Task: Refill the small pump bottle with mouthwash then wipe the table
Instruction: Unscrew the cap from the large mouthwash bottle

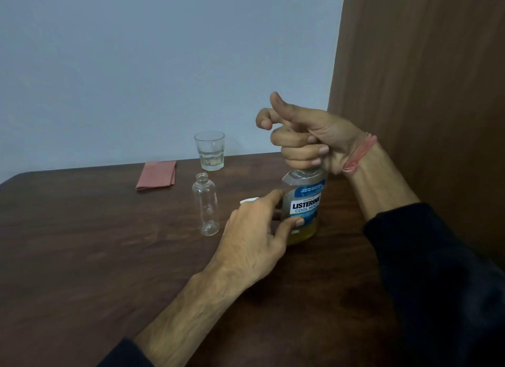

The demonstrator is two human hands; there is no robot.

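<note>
A Listerine mouthwash bottle (303, 202) with yellowish liquid stands upright on the dark wooden table (109, 257). My left hand (254, 235) holds its body, thumb and fingers curled round the label. My right hand (303, 139) grips the cap from above, the lower fingers wrapped round it, the index finger and thumb lifted. The cap itself is hidden under the fingers. The small clear bottle (205, 205) stands empty and uncapped just left of my left hand. A small white object (248, 200), partly hidden, peeks out behind my left hand.
A folded pink cloth (157, 174) lies near the table's far edge. A glass (209, 154) with a little pale liquid stands behind the small bottle. A brown wooden panel (423, 93) rises at the right, a pale wall behind.
</note>
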